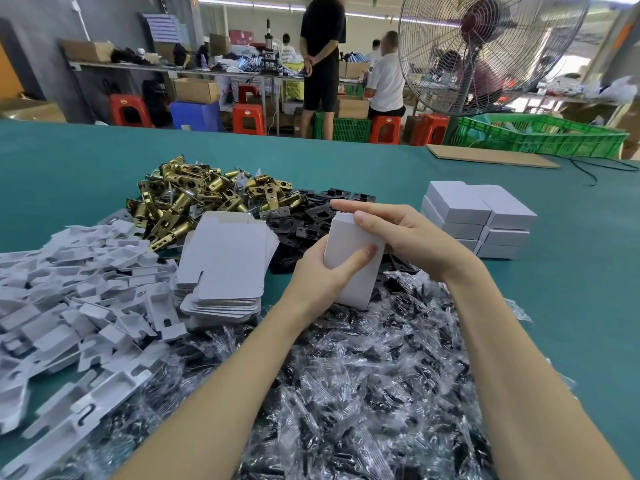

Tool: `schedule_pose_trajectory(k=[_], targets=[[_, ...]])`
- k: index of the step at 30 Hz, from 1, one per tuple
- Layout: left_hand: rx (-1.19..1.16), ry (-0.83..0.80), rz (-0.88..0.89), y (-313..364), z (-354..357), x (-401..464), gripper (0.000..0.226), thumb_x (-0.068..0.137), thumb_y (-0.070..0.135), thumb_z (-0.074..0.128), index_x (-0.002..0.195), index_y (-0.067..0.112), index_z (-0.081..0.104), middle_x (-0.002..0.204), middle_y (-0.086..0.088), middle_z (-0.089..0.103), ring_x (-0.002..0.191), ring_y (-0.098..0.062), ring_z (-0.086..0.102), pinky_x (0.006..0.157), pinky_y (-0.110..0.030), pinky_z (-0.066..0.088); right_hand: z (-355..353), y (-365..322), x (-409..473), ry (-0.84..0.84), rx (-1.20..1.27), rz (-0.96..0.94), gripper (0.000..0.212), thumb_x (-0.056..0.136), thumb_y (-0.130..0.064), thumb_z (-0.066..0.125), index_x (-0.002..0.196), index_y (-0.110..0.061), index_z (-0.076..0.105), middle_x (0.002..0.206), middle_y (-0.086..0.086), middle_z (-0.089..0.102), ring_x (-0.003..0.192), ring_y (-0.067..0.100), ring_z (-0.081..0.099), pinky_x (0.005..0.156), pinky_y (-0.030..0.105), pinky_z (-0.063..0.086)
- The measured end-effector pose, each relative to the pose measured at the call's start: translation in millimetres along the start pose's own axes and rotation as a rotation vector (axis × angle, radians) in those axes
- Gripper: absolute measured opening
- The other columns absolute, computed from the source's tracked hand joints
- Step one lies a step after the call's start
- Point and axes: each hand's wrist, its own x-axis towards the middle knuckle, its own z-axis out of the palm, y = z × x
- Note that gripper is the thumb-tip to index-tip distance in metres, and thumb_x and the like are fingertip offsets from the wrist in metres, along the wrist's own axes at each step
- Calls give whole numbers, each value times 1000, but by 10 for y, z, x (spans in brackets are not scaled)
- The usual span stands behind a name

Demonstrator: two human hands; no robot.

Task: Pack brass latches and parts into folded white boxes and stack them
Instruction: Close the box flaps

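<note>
My left hand (320, 271) grips a white box (358, 268) from below, thumb across its front face. My right hand (398, 233) pinches the box's top end with curled fingers. The box is held upright above the table. Behind it lies a heap of brass latches (194, 199) and a pile of black plates (308, 220). A stack of flat unfolded white boxes (225, 268) sits to the left. Closed white boxes (478, 220) are stacked at the right.
White cardboard inserts (76, 292) cover the left of the teal table (571, 271). Clear bags of black parts (374, 382) fill the front. A cardboard sheet (491, 155), green crate (540, 135) and big fan (485, 50) stand at the back right. People work beyond the table.
</note>
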Motion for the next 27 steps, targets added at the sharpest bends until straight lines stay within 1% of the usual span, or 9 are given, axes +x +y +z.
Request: schedule_pose_trajectory(k=[3, 8, 10, 12, 15, 17, 20, 22, 27], targets=[[-6, 3, -4, -1, 3, 4, 52, 69, 67, 74, 106, 31, 67, 94, 11, 74, 84, -7, 71, 65, -18, 52, -5, -24, -9, -25, -13, 21, 34, 109, -25, 47, 135, -35, 64, 129, -23, 67, 117, -1, 62, 91, 14, 50], [-9, 2, -7, -6, -9, 11, 57, 65, 72, 73, 106, 32, 66, 95, 10, 74, 86, -9, 71, 68, -22, 54, -19, -42, -7, -38, 30, 79, 41, 108, -18, 38, 128, -38, 68, 130, -14, 66, 116, 12, 64, 99, 31, 53], [-3, 2, -6, -10, -10, 11, 57, 66, 72, 73, 106, 32, 66, 96, 8, 74, 89, -11, 71, 72, -27, 55, -37, -54, -11, -55, 9, 85, 43, 108, -18, 37, 127, -40, 68, 128, -16, 67, 114, 9, 64, 96, 27, 53], [1, -1, 6, -4, -6, 2, 58, 67, 73, 72, 107, 31, 66, 97, 10, 74, 89, -10, 71, 71, -25, 53, -42, -78, -5, -88, -26, 83, 43, 109, -19, 37, 129, -44, 65, 130, -22, 64, 114, 2, 63, 94, 21, 53], [-10, 9, 17, 10, -5, -9, 60, 69, 73, 71, 110, 30, 65, 98, 9, 74, 89, -9, 71, 69, -23, 52, -11, -95, 37, -111, -111, 60, 47, 109, -17, 35, 133, -47, 62, 136, -31, 56, 121, -12, 53, 97, 13, 42], [-27, 18, 16, 13, -6, -13, 60, 69, 73, 71, 110, 29, 66, 98, 8, 74, 90, -10, 71, 70, -24, 52, 17, -86, 66, -111, -157, 33, 47, 109, -17, 34, 137, -47, 59, 138, -34, 52, 123, -23, 44, 97, 4, 34], [-43, 20, 7, 19, -10, -10, 59, 69, 72, 71, 110, 30, 66, 99, 8, 75, 91, -10, 71, 72, -26, 53, 37, -48, 78, -110, -157, 0, 40, 110, -25, 39, 140, -45, 57, 133, -40, 49, 117, -33, 38, 88, -9, 28], [-41, 15, 7, 22, -8, -7, 59, 69, 73, 70, 110, 30, 67, 100, 9, 75, 92, -10, 71, 74, -27, 55, 33, -26, 77, -111, -159, -15, 38, 109, -26, 44, 140, -44, 57, 133, -39, 49, 117, -33, 39, 88, -9, 29], [-48, 17, -3, 28, 2, -1, 60, 69, 73, 71, 110, 29, 68, 101, 9, 76, 95, -11, 71, 83, -33, 58, 16, 5, 88, -102, -205, -33, 41, 109, -17, 46, 139, -41, 59, 136, -30, 54, 122, -21, 44, 92, -2, 35]])
